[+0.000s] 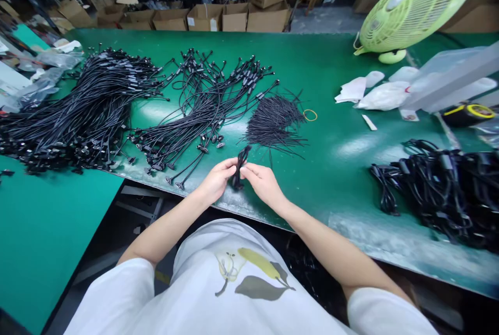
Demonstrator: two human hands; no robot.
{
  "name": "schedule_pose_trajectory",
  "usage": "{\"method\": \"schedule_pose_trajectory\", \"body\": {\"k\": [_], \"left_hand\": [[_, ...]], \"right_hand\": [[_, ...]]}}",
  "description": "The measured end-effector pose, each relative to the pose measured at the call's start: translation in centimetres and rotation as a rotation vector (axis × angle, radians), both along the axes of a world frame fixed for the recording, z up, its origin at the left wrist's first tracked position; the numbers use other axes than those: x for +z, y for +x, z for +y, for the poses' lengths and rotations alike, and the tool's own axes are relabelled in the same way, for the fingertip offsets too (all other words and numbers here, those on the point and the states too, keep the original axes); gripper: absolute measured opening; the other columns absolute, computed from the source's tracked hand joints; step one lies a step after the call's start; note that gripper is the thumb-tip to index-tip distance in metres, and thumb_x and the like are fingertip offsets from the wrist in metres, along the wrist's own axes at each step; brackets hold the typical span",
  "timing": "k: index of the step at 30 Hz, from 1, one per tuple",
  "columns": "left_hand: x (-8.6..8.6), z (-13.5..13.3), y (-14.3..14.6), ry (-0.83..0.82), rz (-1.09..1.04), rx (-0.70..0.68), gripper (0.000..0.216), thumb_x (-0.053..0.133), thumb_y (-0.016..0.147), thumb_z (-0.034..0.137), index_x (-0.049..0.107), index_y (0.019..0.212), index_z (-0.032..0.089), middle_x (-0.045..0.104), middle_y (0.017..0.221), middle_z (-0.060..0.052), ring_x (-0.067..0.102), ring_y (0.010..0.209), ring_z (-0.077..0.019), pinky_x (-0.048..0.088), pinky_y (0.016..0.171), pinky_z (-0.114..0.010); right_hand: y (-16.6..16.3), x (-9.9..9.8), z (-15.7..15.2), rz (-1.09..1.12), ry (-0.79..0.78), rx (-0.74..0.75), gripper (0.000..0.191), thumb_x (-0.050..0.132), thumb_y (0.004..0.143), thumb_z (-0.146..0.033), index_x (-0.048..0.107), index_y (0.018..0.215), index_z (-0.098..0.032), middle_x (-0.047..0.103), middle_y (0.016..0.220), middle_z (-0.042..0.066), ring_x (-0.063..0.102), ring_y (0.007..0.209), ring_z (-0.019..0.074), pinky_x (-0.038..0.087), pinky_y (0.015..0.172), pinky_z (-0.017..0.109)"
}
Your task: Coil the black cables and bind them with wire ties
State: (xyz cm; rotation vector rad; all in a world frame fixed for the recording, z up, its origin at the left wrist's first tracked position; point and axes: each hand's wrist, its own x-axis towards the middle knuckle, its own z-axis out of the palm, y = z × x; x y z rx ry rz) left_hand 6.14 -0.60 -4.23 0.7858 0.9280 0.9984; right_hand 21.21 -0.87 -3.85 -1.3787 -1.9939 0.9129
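Note:
A small coiled black cable (238,173) is held upright between my two hands, just over the front part of the green table. My left hand (219,179) pinches it from the left, thumb and fingers closed on it. From the right, my right hand (262,181) has thumb and forefinger closed at the middle of the bundle; whether a thin tie sits between them is too small to tell. Just beyond my hands lies a pile of thin black ties (275,119). Left of that pile, loose black cables (210,104) with connectors at their ends are spread out.
A larger heap of straight black cables (105,85) covers the table's left side. Coiled cables (436,184) are piled at the right. A yellow rubber band (310,115), white scraps (384,95), a tape measure (470,114) and a green fan (413,8) are farther back. Cardboard boxes (205,17) line the far edge.

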Motion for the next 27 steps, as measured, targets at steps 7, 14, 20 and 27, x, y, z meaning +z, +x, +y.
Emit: {"method": "schedule_pose_trajectory", "body": {"k": [7, 14, 20, 27], "left_hand": [[2.2, -1.2, -0.8, 0.526, 0.57, -0.436, 0.026, 0.052, 0.081, 0.018, 0.077, 0.074, 0.024, 0.052, 0.086, -0.004, 0.05, 0.09, -0.0185, 0.037, 0.093, -0.033], [2.0, 0.2, -1.1, 0.176, 0.2, -0.157, 0.025, 0.051, 0.077, 0.021, 0.074, 0.083, 0.016, 0.062, 0.089, -0.007, 0.054, 0.081, -0.0171, 0.043, 0.077, -0.029], [4.2, -2.5, -1.8, 0.471, 0.431, -0.67, 0.021, 0.056, 0.081, 0.026, 0.076, 0.076, 0.022, 0.062, 0.083, -0.006, 0.056, 0.084, -0.019, 0.042, 0.087, -0.031], [0.2, -2.4, -1.8, 0.039, 0.148, -0.42, 0.068, 0.031, 0.088, 0.068, 0.068, 0.104, 0.013, 0.065, 0.087, -0.011, 0.059, 0.077, -0.0183, 0.046, 0.075, -0.031]], "right_hand": [[2.5, 0.3, 0.4, 0.178, -0.048, -0.145, 0.032, 0.044, 0.089, -0.035, 0.052, 0.063, -0.019, 0.053, 0.059, 0.0, 0.046, 0.057, 0.0128, 0.033, 0.056, 0.025], [1.1, 0.8, -1.8, -0.036, 0.175, 0.34, 0.031, 0.039, 0.096, -0.029, 0.063, 0.079, -0.017, 0.067, 0.082, 0.006, 0.059, 0.075, 0.0153, 0.04, 0.069, 0.025], [2.5, 0.2, 0.5, 0.147, -0.088, 0.137, 0.036, 0.042, 0.093, -0.033, 0.055, 0.064, -0.017, 0.059, 0.064, -0.001, 0.054, 0.064, 0.0125, 0.038, 0.064, 0.023], [2.1, 1.9, -1.8, -0.209, 0.419, 0.344, 0.031, 0.038, 0.094, -0.022, 0.061, 0.074, -0.017, 0.063, 0.072, 0.004, 0.053, 0.065, 0.0127, 0.034, 0.062, 0.024]]}}
